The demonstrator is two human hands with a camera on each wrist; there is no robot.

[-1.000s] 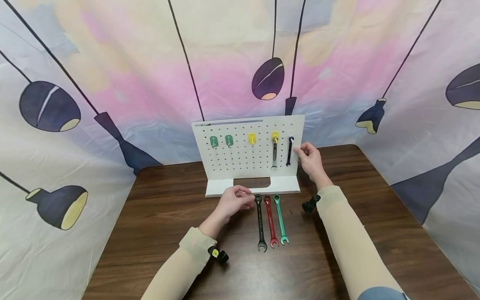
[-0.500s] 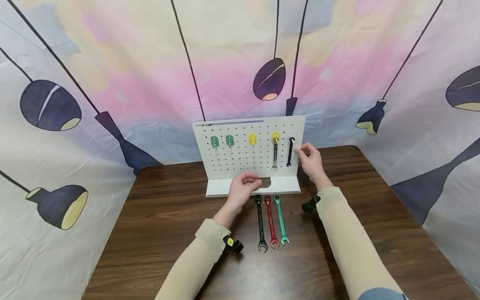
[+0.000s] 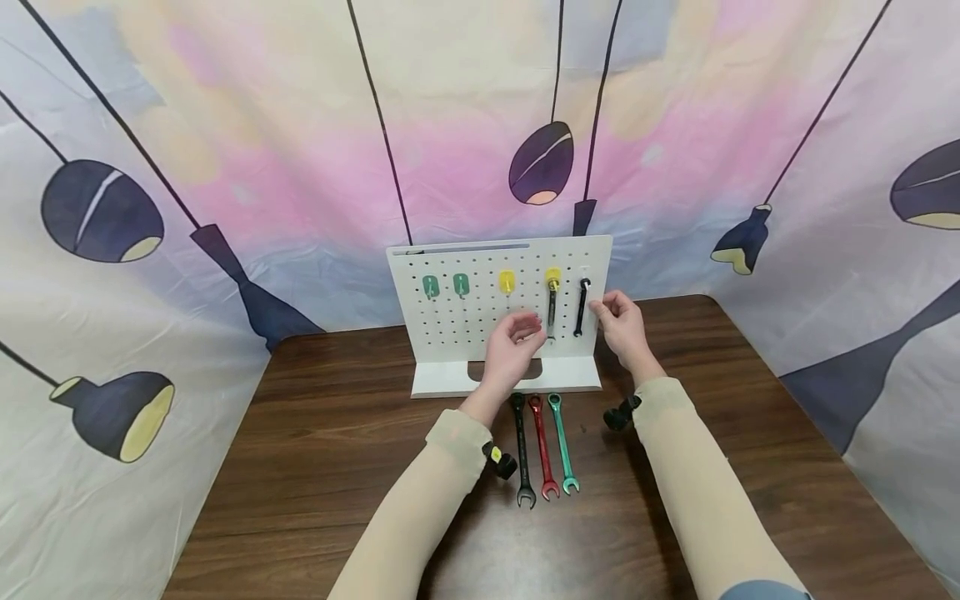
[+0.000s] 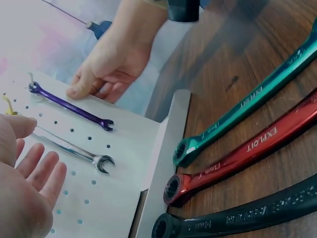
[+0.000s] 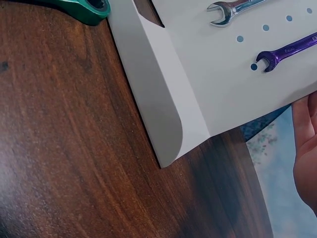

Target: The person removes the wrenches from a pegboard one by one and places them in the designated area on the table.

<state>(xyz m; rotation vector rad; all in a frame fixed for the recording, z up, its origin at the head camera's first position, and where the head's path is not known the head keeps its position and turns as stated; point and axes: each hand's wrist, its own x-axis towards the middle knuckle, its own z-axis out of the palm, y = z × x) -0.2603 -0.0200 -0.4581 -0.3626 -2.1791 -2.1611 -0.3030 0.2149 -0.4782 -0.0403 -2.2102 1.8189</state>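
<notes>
A white pegboard [image 3: 483, 262] stands upright on its own base. From its right-hand hooks hang a silver combination wrench [image 4: 69, 147] and, nearest the edge, a purple one [image 4: 72, 107]. My left hand [image 3: 512, 348] is raised before the board beside the silver wrench, fingers loosely bent and thumb apart, holding nothing. At the board's right edge my right hand [image 3: 621, 327] pinches it, thumb in front and fingers behind. Three more combination wrenches lie side by side on the table: black [image 3: 522, 450], red [image 3: 543, 446] and green [image 3: 563, 442], their ring ends toward the board.
Two green hooks [image 3: 461, 284] and a yellow hook [image 3: 507, 282] on the board carry nothing. Another yellow hook [image 3: 553, 274] bears the silver wrench. Under everything is a dark wooden table [image 3: 315, 450]. A printed cloth [image 3: 285, 150] hangs behind and at both sides.
My left hand has risen from beside the black wrench's ring end, moving up and right to the silver wrench. The right hand stays on the board's edge.
</notes>
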